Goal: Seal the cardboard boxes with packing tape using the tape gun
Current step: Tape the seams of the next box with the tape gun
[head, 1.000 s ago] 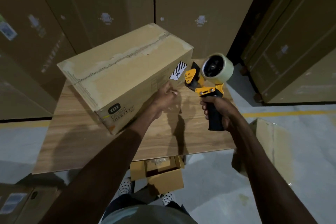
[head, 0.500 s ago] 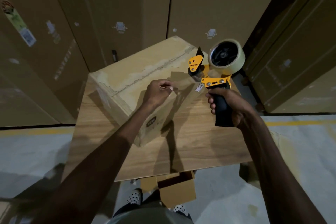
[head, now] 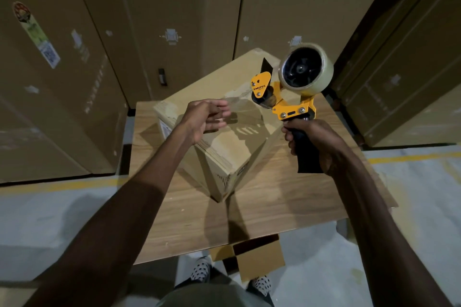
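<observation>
Cardboard box (head: 232, 132) sits skewed on the wooden counter (head: 274, 207), one corner aimed at us, its long axis and taped seam running away up and to the right. Above the box's far end our right hand (head: 316, 142) has its grip wrapped tight around the tape gun (head: 291, 92). Over the box's near end our left hand (head: 204, 117) hangs loose-fingered; whether it pinches clear tape, we cannot tell. We judge the gun must come down onto that seam.
</observation>
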Tool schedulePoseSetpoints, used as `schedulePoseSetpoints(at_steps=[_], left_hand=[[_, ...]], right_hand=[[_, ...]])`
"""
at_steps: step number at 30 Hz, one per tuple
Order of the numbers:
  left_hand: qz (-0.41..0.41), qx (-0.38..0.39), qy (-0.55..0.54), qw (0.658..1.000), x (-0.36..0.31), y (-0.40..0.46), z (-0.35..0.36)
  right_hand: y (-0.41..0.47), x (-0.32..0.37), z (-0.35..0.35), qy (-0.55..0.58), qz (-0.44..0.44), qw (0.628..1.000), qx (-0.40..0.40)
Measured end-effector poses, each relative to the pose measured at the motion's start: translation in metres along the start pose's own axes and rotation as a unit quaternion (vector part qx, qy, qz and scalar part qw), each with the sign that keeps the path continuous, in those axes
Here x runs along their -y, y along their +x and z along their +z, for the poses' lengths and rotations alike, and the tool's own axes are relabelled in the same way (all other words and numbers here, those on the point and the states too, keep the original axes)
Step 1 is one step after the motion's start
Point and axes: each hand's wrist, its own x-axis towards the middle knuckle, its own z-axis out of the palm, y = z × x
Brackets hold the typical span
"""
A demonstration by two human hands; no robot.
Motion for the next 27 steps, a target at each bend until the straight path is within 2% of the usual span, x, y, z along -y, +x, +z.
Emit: schedulePoseSetpoints(at_steps=[4,11,15,20,23,27], left_hand=[[-0.023,-0.012,-0.026,0.999,-0.009,0.005,-0.006],[-0.041,-0.044,0.030,0.998,-0.028,0.012,-0.009],[-0.035,-0.044,0.104,0.993,-0.043,0.022,-0.010],[-0.003,-0.130,0.155,0.979,-0.049,0.032,-0.042],[0.013,-0.140,0.184,0.973,-0.053,0.037,-0.054],[0.043,-0.214,0.246,0.944,-0.063,0.046,-0.092]], right_hand=[[0.000,-0.004,0.010,-0.022,-0.012,1.000,-0.009],[0.000,-0.011,0.009,-0.043,-0.040,0.998,-0.016],[-0.001,-0.015,0.009,-0.093,-0.035,0.995,0.013],[-0.004,-0.019,0.004,-0.125,-0.046,0.990,0.034],[-0.003,-0.026,0.013,-0.126,-0.053,0.990,0.042],[-0.006,-0.032,0.026,-0.129,-0.052,0.989,0.055]])
